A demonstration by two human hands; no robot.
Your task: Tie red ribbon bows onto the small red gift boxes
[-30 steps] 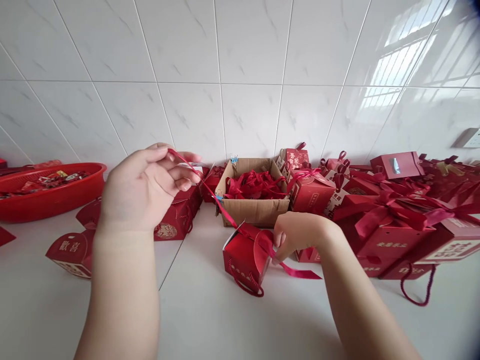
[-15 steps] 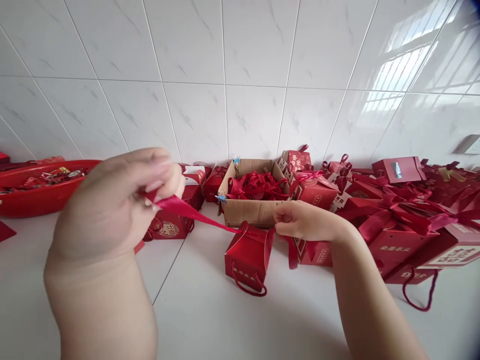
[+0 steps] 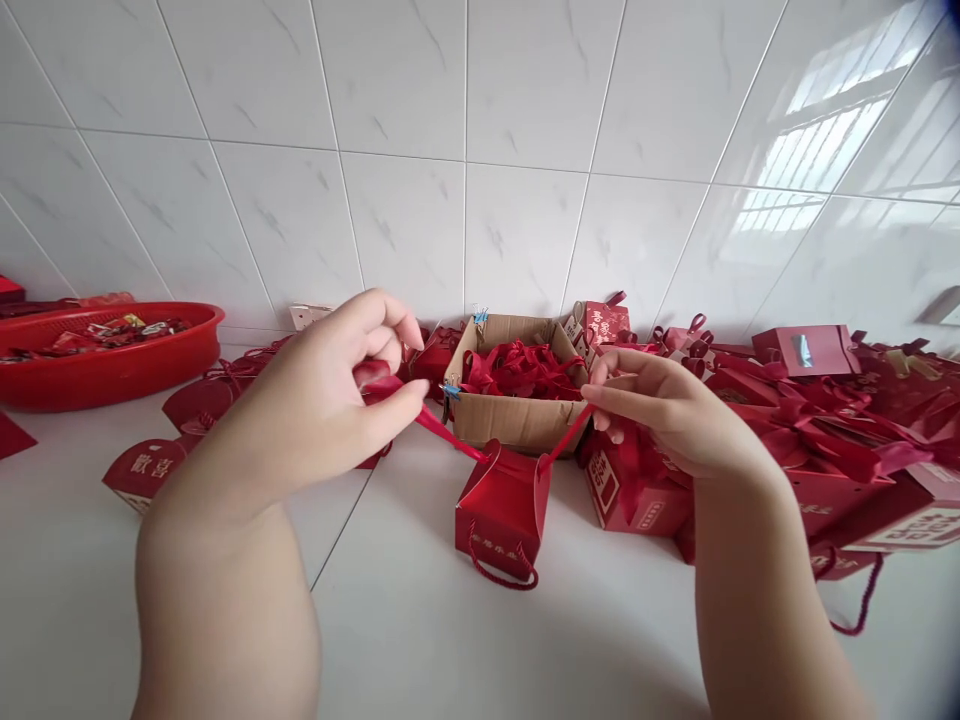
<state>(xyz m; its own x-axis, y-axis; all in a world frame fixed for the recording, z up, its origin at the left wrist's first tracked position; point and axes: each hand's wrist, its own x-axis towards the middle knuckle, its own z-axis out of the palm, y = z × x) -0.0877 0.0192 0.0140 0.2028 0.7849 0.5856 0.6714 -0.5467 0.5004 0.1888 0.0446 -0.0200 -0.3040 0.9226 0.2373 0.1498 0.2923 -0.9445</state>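
Observation:
A small red gift box (image 3: 501, 508) with a twisted cord handle stands on the white tabletop (image 3: 420, 640) between my hands. A red ribbon (image 3: 447, 432) runs through the top of the box, one end out to each side. My left hand (image 3: 352, 385) holds the left end above and left of the box, its index finger curved and partly raised. On the right, my right hand (image 3: 645, 400) pinches the other end between thumb and fingers, above and right of the box. Both ribbon ends slant upward from the box top.
Behind the box sits a cardboard box (image 3: 517, 422) full of red ribbons. Many red gift boxes (image 3: 802, 348) with bows are piled at the right. A red basket (image 3: 112, 375) of small packets is at the left, near a few red boxes (image 3: 146, 470).
My left hand has moved right, closer to the box, and its fingers have loosened. My right hand has risen and now pulls its ribbon end upward. The view has shifted slightly.

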